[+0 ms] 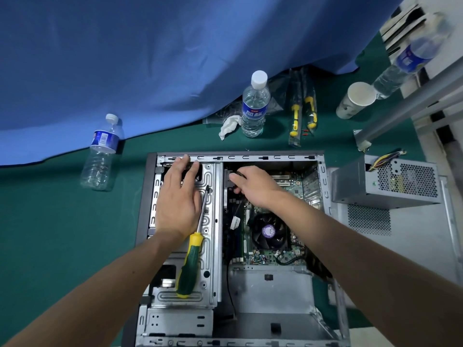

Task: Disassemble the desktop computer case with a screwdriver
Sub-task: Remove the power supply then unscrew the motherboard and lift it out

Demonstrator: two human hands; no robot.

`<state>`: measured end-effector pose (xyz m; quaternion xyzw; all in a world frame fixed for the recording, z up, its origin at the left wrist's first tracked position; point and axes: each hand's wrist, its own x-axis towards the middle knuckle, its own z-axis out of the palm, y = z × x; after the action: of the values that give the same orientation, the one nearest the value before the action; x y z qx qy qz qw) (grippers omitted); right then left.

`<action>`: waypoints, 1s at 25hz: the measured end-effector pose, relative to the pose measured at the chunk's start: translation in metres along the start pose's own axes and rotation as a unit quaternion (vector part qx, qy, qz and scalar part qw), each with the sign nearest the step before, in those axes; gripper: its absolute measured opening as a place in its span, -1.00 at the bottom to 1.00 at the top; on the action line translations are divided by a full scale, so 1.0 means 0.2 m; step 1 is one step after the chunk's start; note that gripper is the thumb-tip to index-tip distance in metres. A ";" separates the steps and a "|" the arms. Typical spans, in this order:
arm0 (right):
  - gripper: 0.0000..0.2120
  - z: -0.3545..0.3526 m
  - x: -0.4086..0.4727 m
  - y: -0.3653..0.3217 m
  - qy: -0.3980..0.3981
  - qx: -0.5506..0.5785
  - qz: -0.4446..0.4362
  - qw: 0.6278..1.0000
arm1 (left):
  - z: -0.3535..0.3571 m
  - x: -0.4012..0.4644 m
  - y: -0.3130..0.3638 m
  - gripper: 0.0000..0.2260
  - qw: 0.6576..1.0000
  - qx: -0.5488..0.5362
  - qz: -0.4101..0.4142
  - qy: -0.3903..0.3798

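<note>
An open desktop computer case [271, 157] lies flat on the green table with its side panel off. My left hand [179, 194] rests flat on the silver drive cage [213, 246], fingers spread and reaching its top edge. A green and yellow screwdriver [189, 264] lies loose on that cage beside my wrist. My right hand [254, 182] reaches into the case above the motherboard [275, 254] and is closed on a bundle of black cables [231, 176]. The CPU fan [268, 231] sits below that hand.
A removed power supply [390, 182] sits on the detached side panel [400, 236] at the right. Water bottles [254, 103] [101, 154] [407, 63], a paper cup [355, 100], bagged screwdrivers [303, 113] and a tissue [229, 126] stand behind the case. A blue cloth [150, 58] hangs at the back.
</note>
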<state>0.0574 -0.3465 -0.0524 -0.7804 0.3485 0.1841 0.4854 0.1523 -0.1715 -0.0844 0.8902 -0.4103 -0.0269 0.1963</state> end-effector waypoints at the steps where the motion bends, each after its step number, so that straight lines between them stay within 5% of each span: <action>1: -0.67 0.00 -0.02 0.02 0.038 -0.079 -0.028 0.996 | 0.00 0.00 0.00 -0.56 1.000 0.000 -0.002 0.000; 4: -0.55 0.02 -0.17 0.11 0.157 -0.225 -0.145 0.951 | 0.00 0.00 0.00 -0.56 1.000 0.003 -0.007 0.002; 8: -0.42 0.12 -0.38 0.27 0.006 -0.352 -0.170 0.921 | 0.01 0.00 0.00 -0.56 1.000 0.010 -0.006 0.001; 13: -0.41 0.26 -0.45 0.35 0.004 -0.349 -0.121 0.929 | 0.00 0.00 0.00 -0.55 1.000 0.013 -0.005 0.003; 17: -0.54 0.36 -0.44 0.30 0.099 -0.371 -0.168 0.908 | 0.02 0.00 -0.01 -0.55 1.000 0.012 0.002 0.007; 25: -0.54 0.50 -0.36 0.23 -0.020 -0.345 -0.138 0.928 | 0.03 0.00 -0.03 -0.55 1.000 0.016 0.007 0.012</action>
<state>-0.0206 -0.2448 -0.0817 -0.9361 0.1428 0.2400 0.2138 0.1554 -0.1702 -0.0926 0.8905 -0.4147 -0.0086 0.1868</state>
